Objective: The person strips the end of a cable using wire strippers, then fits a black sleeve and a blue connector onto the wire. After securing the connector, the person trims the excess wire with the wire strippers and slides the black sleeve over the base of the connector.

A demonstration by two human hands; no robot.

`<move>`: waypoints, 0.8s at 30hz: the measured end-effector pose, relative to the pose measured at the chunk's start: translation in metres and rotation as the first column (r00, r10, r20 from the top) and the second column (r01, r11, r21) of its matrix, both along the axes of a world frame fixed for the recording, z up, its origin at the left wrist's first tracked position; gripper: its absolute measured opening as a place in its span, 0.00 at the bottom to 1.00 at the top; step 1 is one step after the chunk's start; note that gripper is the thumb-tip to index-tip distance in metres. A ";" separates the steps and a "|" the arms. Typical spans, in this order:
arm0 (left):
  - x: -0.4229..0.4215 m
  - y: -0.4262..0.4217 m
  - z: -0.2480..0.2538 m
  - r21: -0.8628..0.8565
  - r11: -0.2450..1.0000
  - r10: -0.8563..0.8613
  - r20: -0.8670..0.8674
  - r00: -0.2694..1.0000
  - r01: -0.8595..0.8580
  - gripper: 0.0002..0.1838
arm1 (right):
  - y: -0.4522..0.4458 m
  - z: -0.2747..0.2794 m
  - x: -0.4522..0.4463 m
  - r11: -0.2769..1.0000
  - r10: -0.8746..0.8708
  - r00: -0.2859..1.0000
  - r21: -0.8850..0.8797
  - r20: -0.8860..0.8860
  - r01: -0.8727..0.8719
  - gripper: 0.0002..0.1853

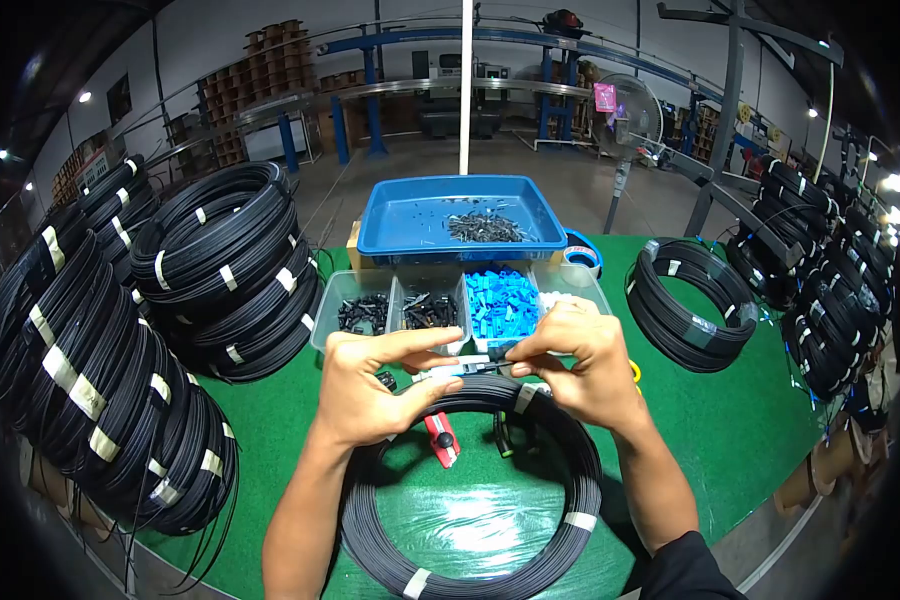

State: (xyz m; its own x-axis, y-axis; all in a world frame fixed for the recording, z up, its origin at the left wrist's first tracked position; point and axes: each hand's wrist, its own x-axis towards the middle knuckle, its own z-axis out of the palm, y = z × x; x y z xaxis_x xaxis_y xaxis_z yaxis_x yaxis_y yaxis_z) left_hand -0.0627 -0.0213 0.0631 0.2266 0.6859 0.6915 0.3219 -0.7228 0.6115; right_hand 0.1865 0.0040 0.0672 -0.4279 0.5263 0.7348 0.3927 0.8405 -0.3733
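My left hand (385, 390) is pinched, thumb below and fingers above, on a small white-and-blue connector piece (460, 369). From the other side, my right hand (578, 365) closes its thumb and fingertips on a small black piece (502, 355) that lines up with the connector. Whether the two parts are joined is too small to tell. Below my hands lies a coil of black cable (588, 480), bound with white tape. Inside the ring, near its far edge, are a red tool (440, 440) with a black knob and a dark tool with green trim (503, 434).
A divided clear bin holds black parts (363, 314), blue connector housings (503, 304) and white pieces. Behind it stands a blue tray (390, 215) with dark scraps. Stacked cable coils (220, 270) rise at left; another coil (688, 335) lies at right. A fan (635, 115) stands beyond.
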 end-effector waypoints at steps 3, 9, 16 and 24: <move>0.001 0.001 0.000 0.036 0.999 0.029 -0.051 0.998 -0.027 0.27 | 0.004 -0.002 0.003 1.000 0.002 1.000 0.011 -0.003 -0.002 0.07; 0.001 0.005 -0.001 0.063 0.997 0.034 -0.023 0.999 -0.032 0.28 | 0.003 0.003 0.003 0.995 -0.038 0.999 0.090 0.033 0.035 0.08; 0.002 0.003 0.001 0.076 0.997 0.032 -0.057 0.998 -0.027 0.29 | 0.002 0.003 -0.001 0.997 -0.013 0.999 0.075 0.043 0.009 0.08; 0.000 -0.003 0.005 -0.008 1.000 0.002 -0.052 0.999 -0.003 0.32 | 0.002 0.001 -0.003 1.000 -0.014 0.999 0.014 0.047 0.014 0.07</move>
